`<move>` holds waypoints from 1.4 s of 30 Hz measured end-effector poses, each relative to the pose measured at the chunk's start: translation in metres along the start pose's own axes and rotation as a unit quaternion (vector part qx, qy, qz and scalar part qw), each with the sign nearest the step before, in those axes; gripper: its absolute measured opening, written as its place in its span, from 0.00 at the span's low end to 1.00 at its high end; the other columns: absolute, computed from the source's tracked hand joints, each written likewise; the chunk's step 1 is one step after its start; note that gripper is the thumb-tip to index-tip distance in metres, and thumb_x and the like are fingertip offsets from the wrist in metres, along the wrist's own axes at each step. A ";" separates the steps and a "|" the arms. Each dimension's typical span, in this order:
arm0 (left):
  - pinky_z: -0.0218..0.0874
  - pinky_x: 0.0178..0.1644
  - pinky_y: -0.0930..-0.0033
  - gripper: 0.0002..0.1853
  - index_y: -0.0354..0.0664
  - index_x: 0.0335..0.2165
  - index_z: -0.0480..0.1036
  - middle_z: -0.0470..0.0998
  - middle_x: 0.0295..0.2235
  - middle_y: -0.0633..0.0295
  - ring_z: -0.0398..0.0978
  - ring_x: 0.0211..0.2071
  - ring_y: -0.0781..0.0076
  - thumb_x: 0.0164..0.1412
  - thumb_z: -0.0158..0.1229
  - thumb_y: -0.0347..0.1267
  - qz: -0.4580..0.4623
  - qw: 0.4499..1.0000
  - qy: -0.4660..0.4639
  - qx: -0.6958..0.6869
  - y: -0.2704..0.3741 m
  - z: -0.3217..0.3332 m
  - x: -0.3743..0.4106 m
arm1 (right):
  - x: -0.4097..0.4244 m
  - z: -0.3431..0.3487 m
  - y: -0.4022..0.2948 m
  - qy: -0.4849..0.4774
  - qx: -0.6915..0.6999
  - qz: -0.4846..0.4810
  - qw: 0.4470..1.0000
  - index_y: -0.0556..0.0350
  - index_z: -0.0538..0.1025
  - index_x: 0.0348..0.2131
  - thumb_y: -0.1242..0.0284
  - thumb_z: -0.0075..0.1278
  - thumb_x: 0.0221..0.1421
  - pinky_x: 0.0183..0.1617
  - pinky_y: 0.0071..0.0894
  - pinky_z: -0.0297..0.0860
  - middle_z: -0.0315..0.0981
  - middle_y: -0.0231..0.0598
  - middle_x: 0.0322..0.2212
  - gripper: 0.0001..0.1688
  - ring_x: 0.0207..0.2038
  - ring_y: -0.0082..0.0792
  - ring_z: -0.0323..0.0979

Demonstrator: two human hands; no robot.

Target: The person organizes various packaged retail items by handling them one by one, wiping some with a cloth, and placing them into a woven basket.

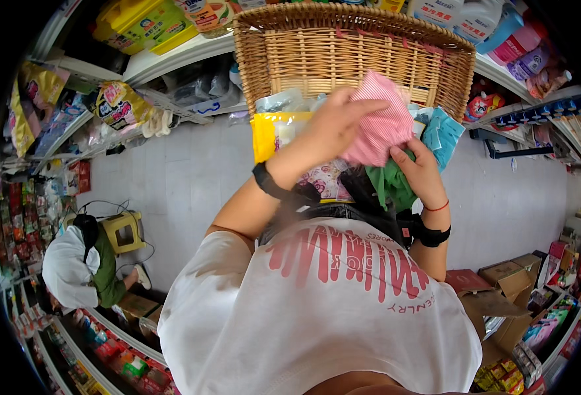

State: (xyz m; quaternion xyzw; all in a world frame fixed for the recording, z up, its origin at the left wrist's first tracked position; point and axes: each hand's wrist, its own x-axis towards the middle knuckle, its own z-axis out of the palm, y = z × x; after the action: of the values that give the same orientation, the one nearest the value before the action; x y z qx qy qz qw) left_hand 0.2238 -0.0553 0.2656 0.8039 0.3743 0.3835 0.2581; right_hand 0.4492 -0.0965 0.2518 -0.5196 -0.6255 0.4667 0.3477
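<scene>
A red-and-white striped cloth (382,121) is held up over the near part of a wicker basket (300,61). My left hand (337,123) lies against the cloth's left side, slightly blurred, with a finger stretched across it; its grip is unclear. My right hand (421,170) pinches the cloth's lower right corner between thumb and fingers. Below the cloth hangs a bunched green cloth (394,182), beside my right hand. Around them are a yellow package (263,136) on the left, a light-blue package (441,136) on the right and a floral-patterned package (320,181) near my lap.
Shelves with detergent bottles (476,22) and a yellow box-shaped pack (137,24) stand beyond the basket. At the left, a person (73,266) is beside a yellow stool (122,232) with cables. Open cardboard boxes (510,291) lie at the lower right.
</scene>
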 end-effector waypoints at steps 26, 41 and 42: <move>0.57 0.46 0.52 0.20 0.43 0.37 0.75 0.73 0.30 0.58 0.70 0.39 0.57 0.43 0.64 0.37 -0.039 0.944 -0.110 0.308 0.014 0.006 -0.008 | -0.042 -0.033 0.035 -0.038 -0.147 -0.019 0.988 0.58 0.72 0.47 0.73 0.50 0.48 0.52 0.34 0.64 0.70 0.47 0.45 0.24 0.48 0.41 0.68; 0.64 0.43 0.61 0.18 0.45 0.40 0.74 0.76 0.38 0.55 0.74 0.39 0.57 0.46 0.56 0.22 0.017 0.968 -0.222 0.113 0.044 -0.015 -0.043 | -0.044 -0.030 -0.010 0.058 -0.158 -0.105 0.980 0.53 0.62 0.55 0.74 0.66 0.32 0.56 0.38 0.59 0.61 0.46 0.50 0.49 0.53 0.47 0.58; 0.65 0.42 0.62 0.19 0.46 0.40 0.74 0.77 0.38 0.56 0.74 0.39 0.57 0.46 0.56 0.23 0.017 0.968 -0.219 0.118 0.045 -0.016 -0.047 | -0.044 -0.030 -0.005 0.047 -0.181 -0.110 0.976 0.51 0.63 0.55 0.73 0.66 0.33 0.56 0.38 0.59 0.61 0.46 0.50 0.48 0.53 0.47 0.59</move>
State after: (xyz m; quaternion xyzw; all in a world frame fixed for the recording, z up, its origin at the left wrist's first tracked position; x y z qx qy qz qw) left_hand 0.2094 -0.1174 0.2862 0.8991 0.3376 0.1554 0.2312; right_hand 0.4849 -0.1327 0.2683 -0.5230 -0.7358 0.2800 0.3265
